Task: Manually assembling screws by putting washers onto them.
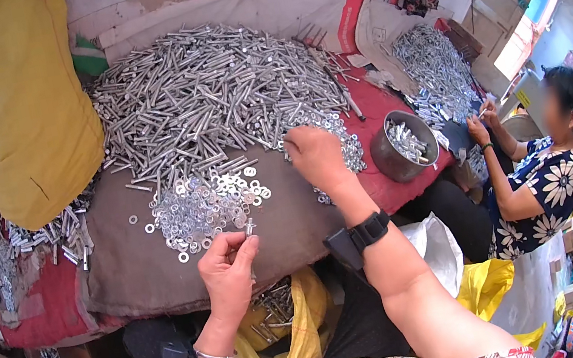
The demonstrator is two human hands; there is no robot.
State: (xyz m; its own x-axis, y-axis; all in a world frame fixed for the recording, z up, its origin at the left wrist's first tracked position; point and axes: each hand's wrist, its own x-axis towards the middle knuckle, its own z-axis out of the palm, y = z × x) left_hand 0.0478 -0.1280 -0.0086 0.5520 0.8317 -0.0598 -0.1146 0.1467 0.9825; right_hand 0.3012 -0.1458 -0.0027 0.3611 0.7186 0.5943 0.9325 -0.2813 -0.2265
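My left hand (227,274) pinches a metal bolt (250,227) upright between thumb and fingertips, just in front of a heap of flat washers (203,207). Most of the bolt is hidden inside the hand. Farther right, my right hand (317,158) is at the near left side of a heap of small shiny nuts (328,129). Its fingers are curled and pressed together; whatever they hold, if anything, is out of sight. Behind both hands rises a large pile of long silver bolts (188,97).
A yellow sack (29,109) stands at the left beside more bolts. To the right, a metal pot (399,159) holds bolt pieces, and a co-worker (530,167) handles a part. Below my hands hangs an open yellow bag (313,328) with bolts inside. Another person's knees show lower left.
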